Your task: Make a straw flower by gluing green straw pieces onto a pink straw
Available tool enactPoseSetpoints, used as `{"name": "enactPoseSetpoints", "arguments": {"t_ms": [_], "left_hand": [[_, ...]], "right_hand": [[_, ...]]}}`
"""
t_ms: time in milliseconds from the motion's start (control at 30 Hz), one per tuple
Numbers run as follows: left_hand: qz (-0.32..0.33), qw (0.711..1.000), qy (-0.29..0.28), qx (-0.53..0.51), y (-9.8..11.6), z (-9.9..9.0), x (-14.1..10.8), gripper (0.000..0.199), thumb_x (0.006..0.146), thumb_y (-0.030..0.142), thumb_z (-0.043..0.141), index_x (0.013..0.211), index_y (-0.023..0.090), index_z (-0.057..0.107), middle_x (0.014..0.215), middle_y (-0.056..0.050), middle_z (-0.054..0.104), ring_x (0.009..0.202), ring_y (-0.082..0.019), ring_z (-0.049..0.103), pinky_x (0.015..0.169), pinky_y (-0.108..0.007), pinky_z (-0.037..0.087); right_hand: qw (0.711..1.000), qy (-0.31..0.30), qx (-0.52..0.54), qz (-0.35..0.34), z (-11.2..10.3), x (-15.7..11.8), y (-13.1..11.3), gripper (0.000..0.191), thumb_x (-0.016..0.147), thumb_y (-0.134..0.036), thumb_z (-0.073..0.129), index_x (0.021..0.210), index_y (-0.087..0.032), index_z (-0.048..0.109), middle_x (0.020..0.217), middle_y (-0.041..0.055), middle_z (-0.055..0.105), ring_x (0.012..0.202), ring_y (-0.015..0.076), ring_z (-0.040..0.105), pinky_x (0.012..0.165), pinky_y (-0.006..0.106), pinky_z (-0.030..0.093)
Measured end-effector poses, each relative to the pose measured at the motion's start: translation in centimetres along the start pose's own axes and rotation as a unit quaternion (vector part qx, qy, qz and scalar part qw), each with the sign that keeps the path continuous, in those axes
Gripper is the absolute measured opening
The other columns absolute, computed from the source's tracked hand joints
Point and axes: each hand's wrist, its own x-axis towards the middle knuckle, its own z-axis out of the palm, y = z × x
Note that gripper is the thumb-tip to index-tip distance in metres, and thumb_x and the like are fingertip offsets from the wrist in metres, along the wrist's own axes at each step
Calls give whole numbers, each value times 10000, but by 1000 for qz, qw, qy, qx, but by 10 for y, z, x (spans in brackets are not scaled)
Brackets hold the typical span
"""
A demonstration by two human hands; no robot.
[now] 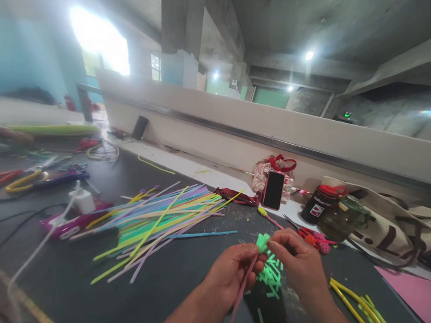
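Observation:
My left hand [232, 270] is closed around a pink stem [241, 296] topped by a small bundle of short green pieces [262, 242]. My right hand [297, 258] has its thumb and fingers pinched together at the right edge of that bundle. Below and between the hands, a loose pile of short green strips [272, 276] lies on the dark table [146, 309]. To the left, a spread of long pastel sticks [167, 217] in several colours covers part of the table.
Yellow-handled pliers [360, 312] lie at the right. Behind are a phone [273, 190], a black bottle [319, 203], a green jug [344, 218] and a cloth bag [384, 227]. A purple glue gun [67, 222] with cords and another person's hand [6, 136] are at the left.

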Motion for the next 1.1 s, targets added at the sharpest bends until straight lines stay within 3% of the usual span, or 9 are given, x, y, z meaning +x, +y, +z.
{"name": "enactPoseSetpoints", "arguments": {"t_ms": [767, 933, 1033, 1100], "left_hand": [[26, 1000, -6, 12, 1, 2, -3, 41, 620, 91, 594, 607, 98, 556, 571, -14, 569, 402, -23, 481, 313, -76, 307], [30, 999, -19, -13, 1, 2, -4, 47, 634, 110, 589, 621, 104, 544, 566, -6, 554, 395, -16, 466, 323, -78, 314], [33, 998, -38, -31, 2, 0, -5, 70, 642, 116, 592, 640, 122, 522, 610, -12, 567, 424, -22, 482, 331, -81, 316], [44, 996, -62, -35, 1, 0, -6, 87, 649, 113, 591, 649, 131, 506, 624, -12, 569, 435, -22, 479, 330, -79, 301]], "right_hand": [[995, 40, -42, -81, 7, -3, 3, 112, 740, -261, 541, 640, -211, 534, 688, 13, 544, 673, 165, 514, 626, 277, 389], [992, 51, -15, -116, 0, -5, 0, 83, 745, -265, 548, 750, -233, 624, 772, 19, 546, 734, 163, 517, 640, 263, 388], [995, 70, 26, -71, -7, -5, -5, 178, 774, -307, 499, 891, -261, 625, 862, 23, 560, 795, 173, 511, 652, 257, 389], [995, 62, 79, 0, -12, -3, -8, 225, 777, -353, 482, 940, -260, 606, 847, 16, 567, 705, 155, 506, 574, 241, 382]]}}
